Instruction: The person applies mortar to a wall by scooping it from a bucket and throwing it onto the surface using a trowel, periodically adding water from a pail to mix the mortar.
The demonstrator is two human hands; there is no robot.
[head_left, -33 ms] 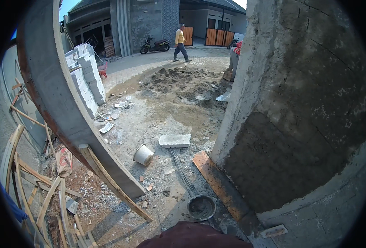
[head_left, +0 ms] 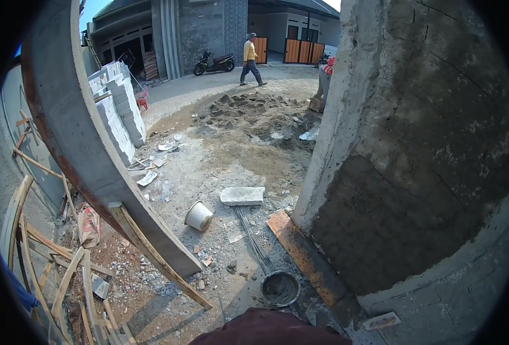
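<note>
Neither of my hands shows; only dark maroon cloth (head_left: 271,329) fills the bottom edge. Just beyond the cloth stands a round black bucket (head_left: 280,288) with grey wet mortar in it. Long thin metal bars (head_left: 251,238) run from near the bucket to a pale block (head_left: 242,196) lying on the ground. Left of the bars a white bucket (head_left: 198,216) rests tipped on its side. A stained board (head_left: 306,259) lies along the foot of the right wall, and a small flat float-like piece (head_left: 381,321) lies near its close end.
The right wall bears a damp dark plaster patch (head_left: 392,230). A concrete column (head_left: 93,115) and a leaning plank (head_left: 156,259) stand left, beside scattered timber (head_left: 64,270). Beyond are stacked white blocks (head_left: 125,109), a sand heap (head_left: 254,115), a motorbike (head_left: 214,62) and a walking person (head_left: 250,60).
</note>
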